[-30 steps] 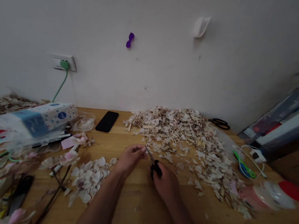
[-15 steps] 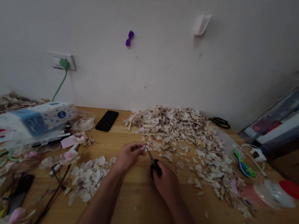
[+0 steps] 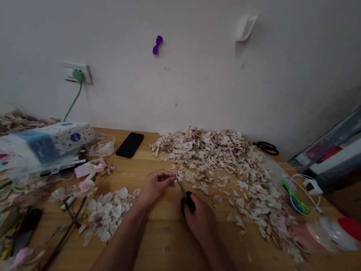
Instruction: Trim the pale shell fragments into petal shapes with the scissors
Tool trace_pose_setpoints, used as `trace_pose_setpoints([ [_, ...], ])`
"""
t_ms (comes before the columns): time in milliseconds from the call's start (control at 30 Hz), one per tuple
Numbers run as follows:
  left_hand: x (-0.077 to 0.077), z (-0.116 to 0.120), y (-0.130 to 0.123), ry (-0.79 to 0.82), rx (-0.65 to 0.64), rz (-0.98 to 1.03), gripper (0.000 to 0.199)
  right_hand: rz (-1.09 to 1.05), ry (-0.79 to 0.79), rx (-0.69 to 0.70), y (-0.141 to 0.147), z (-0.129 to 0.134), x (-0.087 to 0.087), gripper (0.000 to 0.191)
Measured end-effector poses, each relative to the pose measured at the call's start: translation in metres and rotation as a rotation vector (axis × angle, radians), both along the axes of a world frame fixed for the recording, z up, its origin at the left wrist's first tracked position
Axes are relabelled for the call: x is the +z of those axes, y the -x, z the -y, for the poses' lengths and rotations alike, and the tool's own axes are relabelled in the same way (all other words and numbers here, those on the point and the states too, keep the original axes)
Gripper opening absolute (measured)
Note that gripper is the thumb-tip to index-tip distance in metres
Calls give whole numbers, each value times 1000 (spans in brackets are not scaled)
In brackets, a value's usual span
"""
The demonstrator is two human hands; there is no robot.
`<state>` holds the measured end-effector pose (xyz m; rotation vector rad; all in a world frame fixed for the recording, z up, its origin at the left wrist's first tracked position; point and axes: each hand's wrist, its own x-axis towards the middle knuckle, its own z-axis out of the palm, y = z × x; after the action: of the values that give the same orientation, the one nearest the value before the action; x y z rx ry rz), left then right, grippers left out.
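My right hand (image 3: 202, 213) is closed around the black handles of a pair of scissors (image 3: 181, 186). Their blades point up and left, toward the fingertips of my left hand (image 3: 155, 187). Thumb and fingers of that hand are pinched together at the blade tips; what lies between them is too small to make out. Left of my left forearm lies a small heap of pale round petals (image 3: 109, 215). Beyond both hands spreads a large pile of dry, cut petal pieces (image 3: 212, 151), trailing down to the right.
A black phone (image 3: 130, 144) lies near the wall. On the left are a tissue pack (image 3: 61, 140), pink blossoms on a branch (image 3: 83, 188) and a box cutter (image 3: 28, 226). To the right stand a red-lidded jar (image 3: 335, 233), a white cable (image 3: 306, 178) and black-handled scissors (image 3: 267, 147).
Both hands keep almost the same pose, with the scissors still against the left fingertips. The whole view has shifted very slightly.
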<state>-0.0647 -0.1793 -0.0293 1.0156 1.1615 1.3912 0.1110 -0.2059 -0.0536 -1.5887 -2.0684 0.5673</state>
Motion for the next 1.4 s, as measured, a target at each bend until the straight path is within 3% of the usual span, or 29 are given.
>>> trace_pose_setpoints([
  [300,-6,-3,0,-52,-11,4,30,-21,-2,0,-1,-2,-3,26],
  [667,-8,-2,3,-80,-36,-65,23,-21,-14,4,-2,-2,-4,24],
  [800,-11,-3,2,-19,-42,-24,27,-199,7,1,-4,-4,-5,22],
  [1033,-25,-7,-2,152,27,315,33,-667,-123,-207,-11,-5,-11,25],
  [1167,-30,-9,0,154,73,220,33,-635,-71,-13,-9,-2,-12,25],
  [1400,-35,-10,4,113,100,-31,26,-275,2,378,-3,5,-1,31],
])
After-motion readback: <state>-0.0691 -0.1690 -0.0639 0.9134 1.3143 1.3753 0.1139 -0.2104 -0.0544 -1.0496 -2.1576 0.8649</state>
